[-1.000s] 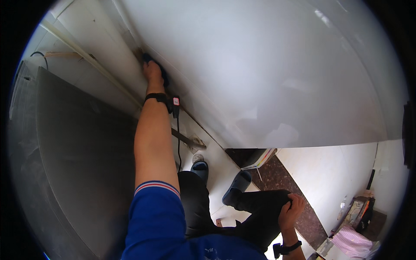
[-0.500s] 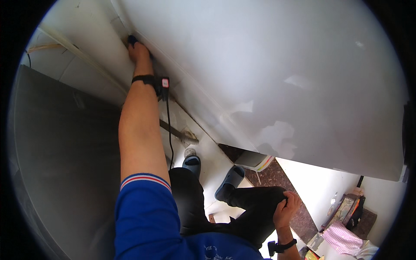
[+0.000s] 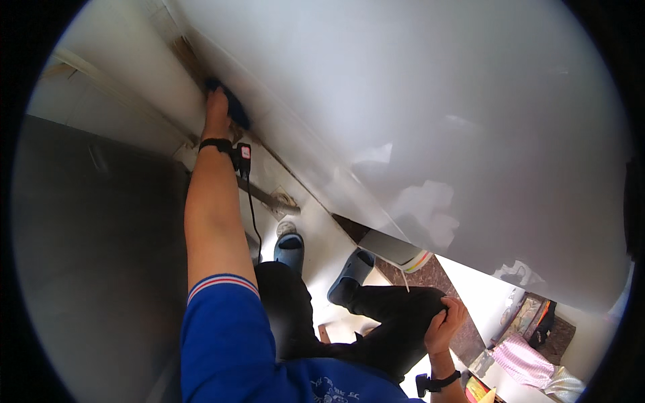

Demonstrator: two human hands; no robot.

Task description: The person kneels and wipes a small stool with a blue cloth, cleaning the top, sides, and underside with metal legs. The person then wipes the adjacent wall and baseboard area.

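My left arm reaches far into the narrow gap between the dark grey panel and the large pale panel. At its end my left hand [image 3: 216, 107] is closed on a dark blue cloth [image 3: 235, 109], which lies against the foot of the pale panel [image 3: 416, 121]. Part of the cloth and most of the fingers are hidden behind the hand. A black strap with a small box and cable [image 3: 244, 160] circles that wrist. My right hand [image 3: 445, 326] lies on my bent knee, holding nothing, its fingers loosely curved over the black trousers.
On the left stands the dark grey panel [image 3: 94, 235]. A grey hose [image 3: 269, 199] runs to a floor opening near my blue slippers [image 3: 289, 252]. At lower right lie a pink striped cloth [image 3: 523, 361] and several packages. A pale pipe [image 3: 121, 91] runs along the wall.
My left hand has drawn back toward me along the base of the pale panel, with the blue cloth showing more. My right hand stays on the knee.
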